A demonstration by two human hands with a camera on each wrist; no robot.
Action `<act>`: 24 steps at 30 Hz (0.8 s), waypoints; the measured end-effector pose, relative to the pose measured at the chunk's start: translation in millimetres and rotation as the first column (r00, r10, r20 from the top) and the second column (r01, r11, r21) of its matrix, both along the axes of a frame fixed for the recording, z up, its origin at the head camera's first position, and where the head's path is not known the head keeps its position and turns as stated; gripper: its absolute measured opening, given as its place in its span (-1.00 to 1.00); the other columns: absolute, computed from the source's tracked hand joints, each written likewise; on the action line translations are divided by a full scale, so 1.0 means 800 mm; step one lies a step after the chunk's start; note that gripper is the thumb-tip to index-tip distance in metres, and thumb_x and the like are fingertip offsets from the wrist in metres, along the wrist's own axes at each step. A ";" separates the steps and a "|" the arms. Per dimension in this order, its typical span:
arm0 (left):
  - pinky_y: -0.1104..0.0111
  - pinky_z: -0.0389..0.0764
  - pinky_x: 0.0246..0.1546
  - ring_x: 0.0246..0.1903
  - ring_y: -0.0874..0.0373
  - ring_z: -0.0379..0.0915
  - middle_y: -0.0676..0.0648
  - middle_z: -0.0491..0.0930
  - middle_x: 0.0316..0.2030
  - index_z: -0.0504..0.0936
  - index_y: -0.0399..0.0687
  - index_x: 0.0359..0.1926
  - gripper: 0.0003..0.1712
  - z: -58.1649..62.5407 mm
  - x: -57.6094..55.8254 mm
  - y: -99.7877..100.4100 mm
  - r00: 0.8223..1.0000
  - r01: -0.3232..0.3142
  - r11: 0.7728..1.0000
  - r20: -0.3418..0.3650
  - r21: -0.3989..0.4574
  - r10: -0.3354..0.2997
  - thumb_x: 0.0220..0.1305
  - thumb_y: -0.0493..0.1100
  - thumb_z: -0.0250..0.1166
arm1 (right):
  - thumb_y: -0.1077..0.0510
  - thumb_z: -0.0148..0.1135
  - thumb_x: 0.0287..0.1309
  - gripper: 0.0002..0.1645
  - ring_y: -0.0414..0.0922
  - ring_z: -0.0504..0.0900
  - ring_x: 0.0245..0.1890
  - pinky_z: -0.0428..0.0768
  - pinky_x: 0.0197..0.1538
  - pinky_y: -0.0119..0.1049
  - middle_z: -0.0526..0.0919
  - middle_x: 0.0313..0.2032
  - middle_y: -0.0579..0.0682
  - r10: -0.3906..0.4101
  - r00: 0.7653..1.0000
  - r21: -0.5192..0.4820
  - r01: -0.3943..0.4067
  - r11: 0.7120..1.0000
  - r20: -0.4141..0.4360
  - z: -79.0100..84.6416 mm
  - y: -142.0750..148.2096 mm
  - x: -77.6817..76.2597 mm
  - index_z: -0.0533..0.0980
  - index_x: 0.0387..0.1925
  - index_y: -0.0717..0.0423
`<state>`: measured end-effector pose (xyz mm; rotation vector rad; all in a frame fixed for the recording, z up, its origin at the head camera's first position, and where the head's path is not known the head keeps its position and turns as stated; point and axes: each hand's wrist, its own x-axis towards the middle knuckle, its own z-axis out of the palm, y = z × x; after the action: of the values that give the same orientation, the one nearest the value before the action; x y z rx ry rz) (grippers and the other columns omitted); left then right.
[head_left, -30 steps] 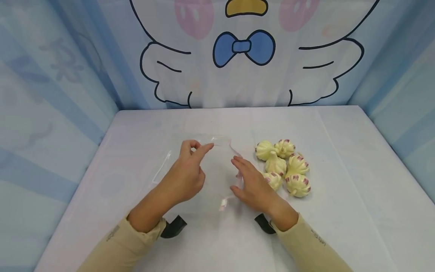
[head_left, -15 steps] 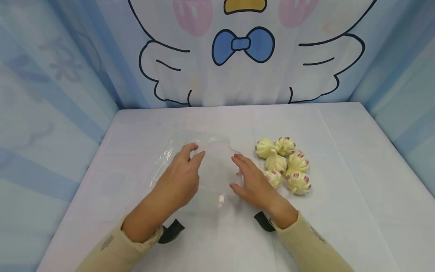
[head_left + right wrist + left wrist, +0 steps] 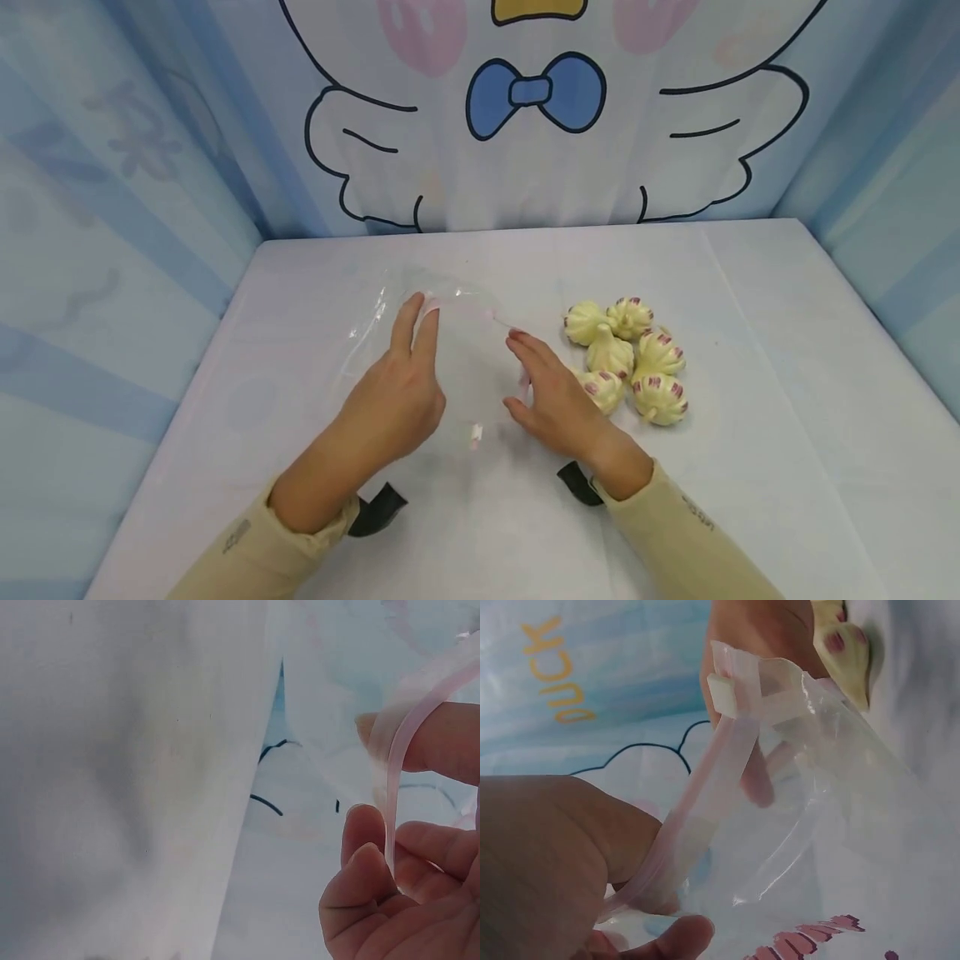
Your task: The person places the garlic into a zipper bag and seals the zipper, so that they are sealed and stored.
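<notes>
A clear plastic zip bag (image 3: 468, 375) lies between the hands, its mouth toward the right hand. Pink lettering (image 3: 802, 941) shows on its film in the left wrist view, along with a pink seal strip (image 3: 696, 776) ending in a white slider (image 3: 721, 695). My left hand (image 3: 393, 404) pinches the far part of the rim between thumb and finger. At the bag's right edge, my right hand (image 3: 558, 408) holds the strip, which runs between thumb and curled fingers in the right wrist view. Its thumb (image 3: 756, 780) shows inside the mouth.
Several garlic bulbs (image 3: 611, 354) with purple-marked tops sit in a cluster just right of the right hand, which partly hides the nearest one. Behind the white-covered table (image 3: 757, 417) hangs a cartoon duck curtain (image 3: 536, 175); blue curtains (image 3: 112, 333) flank the sides.
My left hand has shifted left, off its earlier spot on the rim, then forward to grip the rim again. The bag's far side now stands fuller. The right hand stays nearly in place.
</notes>
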<state>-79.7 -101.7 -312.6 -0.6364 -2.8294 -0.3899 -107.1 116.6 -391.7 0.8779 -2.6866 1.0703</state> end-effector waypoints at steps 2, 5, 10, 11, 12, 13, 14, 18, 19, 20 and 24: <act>0.50 0.36 -0.67 -0.67 0.15 0.29 -0.44 0.02 0.43 0.15 -0.50 0.40 -0.12 0.001 0.000 -0.002 1.000 -0.007 1.000 -0.006 -0.015 0.007 0.02 -0.49 0.27 | 0.31 0.42 0.10 -0.15 0.18 0.29 0.37 0.35 0.32 0.06 0.28 0.37 0.30 -0.008 1.000 0.009 0.008 1.000 0.013 0.003 0.001 -0.001 0.25 0.36 0.49; 0.48 0.35 -0.67 -0.64 0.13 0.28 -0.40 0.08 0.42 0.21 -0.49 0.38 -0.14 0.002 0.002 -0.004 0.999 -0.021 0.999 -0.044 -0.041 0.019 0.00 -0.48 0.30 | 0.27 0.42 0.12 -0.14 0.17 0.29 0.38 0.34 0.33 0.06 0.26 0.39 0.28 -0.026 0.998 0.020 0.025 0.999 0.053 0.009 0.004 -0.003 0.24 0.38 0.46; 0.46 0.34 -0.66 -0.57 0.06 0.36 -0.41 0.15 0.39 0.28 -0.52 0.32 -0.21 0.002 0.006 -0.007 0.995 -0.008 0.999 -0.095 -0.039 0.004 -0.01 -0.49 0.28 | 0.21 0.42 0.15 -0.13 0.11 0.46 0.18 0.45 0.24 0.01 0.25 0.42 0.25 -0.049 0.994 0.039 0.045 0.998 0.101 0.014 0.008 -0.006 0.23 0.40 0.41; 0.46 0.35 -0.66 -0.49 0.02 0.46 -0.41 0.16 0.39 0.29 -0.53 0.31 -0.22 0.002 0.006 -0.007 0.995 0.000 1.000 -0.096 -0.025 -0.003 -0.02 -0.50 0.26 | 0.20 0.42 0.15 -0.12 0.09 0.47 0.14 0.46 0.22 0.01 0.24 0.42 0.25 -0.052 0.993 0.042 0.048 0.998 0.106 0.015 0.009 -0.007 0.23 0.40 0.41; 0.44 0.40 -0.64 -0.36 -0.04 0.54 -0.41 0.17 0.38 0.30 -0.54 0.31 -0.23 0.003 0.006 -0.008 0.995 0.014 1.000 -0.098 -0.008 -0.014 -0.02 -0.51 0.24 | 0.19 0.42 0.16 -0.12 0.09 0.47 0.14 0.46 0.22 0.01 0.24 0.42 0.25 -0.054 0.992 0.044 0.049 0.998 0.110 0.015 0.010 -0.007 0.23 0.40 0.40; 0.43 0.48 -0.59 -0.20 -0.10 0.58 -0.41 0.19 0.37 0.31 -0.55 0.30 -0.24 0.003 0.006 -0.008 0.995 0.030 1.000 -0.100 0.011 -0.028 -0.02 -0.51 0.24 | 0.19 0.42 0.16 -0.12 0.10 0.46 0.15 0.45 0.23 0.02 0.24 0.42 0.25 -0.055 0.992 0.043 0.050 0.998 0.112 0.015 0.011 -0.008 0.23 0.41 0.40; 0.40 0.54 -0.54 -0.05 -0.16 0.57 -0.41 0.21 0.36 0.31 -0.55 0.29 -0.25 0.003 0.005 -0.009 0.994 0.047 0.998 -0.100 0.028 -0.044 -0.01 -0.50 0.24 | 0.19 0.41 0.16 -0.12 0.12 0.44 0.21 0.43 0.26 0.03 0.23 0.42 0.25 -0.053 0.992 0.042 0.048 0.998 0.114 0.015 0.011 -0.008 0.22 0.41 0.41; 0.33 0.64 -0.39 -0.15 -0.07 0.60 -0.41 0.25 0.32 0.31 -0.53 0.30 -0.25 0.004 0.002 -0.013 0.993 0.107 0.990 -0.066 0.090 -0.102 0.06 -0.41 0.32 | 0.19 0.41 0.16 -0.11 0.16 0.25 0.40 0.30 0.36 0.07 0.23 0.42 0.27 -0.047 0.993 0.036 0.043 0.998 0.113 0.015 0.013 -0.010 0.21 0.41 0.42; 0.34 0.64 -0.40 -0.28 0.00 0.60 -0.41 0.24 0.32 0.31 -0.52 0.31 -0.24 0.005 0.001 -0.014 0.993 0.116 0.988 -0.048 0.102 -0.112 0.08 -0.37 0.35 | 0.19 0.42 0.15 -0.10 0.17 0.25 0.41 0.29 0.36 0.07 0.23 0.42 0.28 -0.044 0.993 0.031 0.040 0.999 0.113 0.015 0.013 -0.010 0.21 0.41 0.43; 0.36 0.62 -0.42 -0.41 0.07 0.55 -0.40 0.24 0.32 0.31 -0.51 0.32 -0.23 0.006 0.001 -0.015 0.992 0.123 0.986 -0.027 0.112 -0.121 0.09 -0.34 0.37 | 0.19 0.42 0.14 -0.10 0.17 0.24 0.41 0.29 0.36 0.07 0.23 0.42 0.28 -0.041 0.993 0.028 0.038 0.999 0.112 0.015 0.014 -0.010 0.21 0.41 0.43; 0.39 0.64 -0.34 -0.44 0.18 0.52 -0.37 0.23 0.34 0.31 -0.47 0.35 -0.18 0.009 -0.001 -0.019 0.987 0.147 0.978 0.044 0.146 -0.155 0.13 -0.22 0.42 | 0.19 0.42 0.14 -0.09 0.17 0.24 0.41 0.28 0.36 0.08 0.23 0.42 0.28 -0.032 0.993 0.019 0.030 0.999 0.111 0.016 0.015 -0.011 0.21 0.40 0.43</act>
<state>-80.8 -116.6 -305.4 -0.8250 -2.7806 -0.6385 -115.7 128.9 -378.7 0.7987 -2.7943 1.1225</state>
